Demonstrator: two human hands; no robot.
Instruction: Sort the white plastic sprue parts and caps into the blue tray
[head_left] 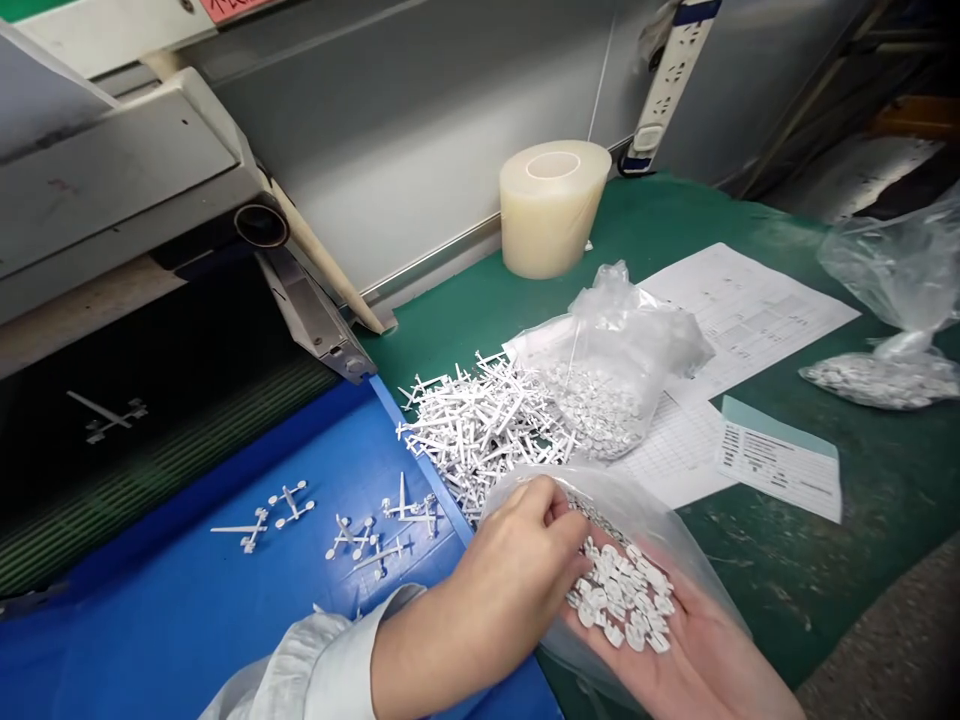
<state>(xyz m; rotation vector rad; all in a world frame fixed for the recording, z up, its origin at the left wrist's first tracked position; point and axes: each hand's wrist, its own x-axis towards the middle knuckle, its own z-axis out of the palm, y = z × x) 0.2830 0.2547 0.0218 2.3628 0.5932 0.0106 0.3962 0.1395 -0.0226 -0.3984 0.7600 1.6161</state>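
Note:
My right hand (697, 660) lies palm up at the bottom right, fingers flat, with a heap of small white plastic parts (626, 600) resting on it. It sits inside or over the mouth of a clear plastic bag (660, 530). My left hand (502, 590), in a white sleeve, reaches across to that heap with its fingers curled down onto the parts; whether it pinches any is hidden. Just beyond lies a pile of white plastic sprues (480, 425).
A blue tray (187, 610) holds several loose sprues beside a dark conveyor belt (150, 440) under a grey machine. On the green table stand a roll of clear tape (553, 208), a filled bag (607, 375), another bag (885, 375), papers (750, 310) and a power strip (667, 80).

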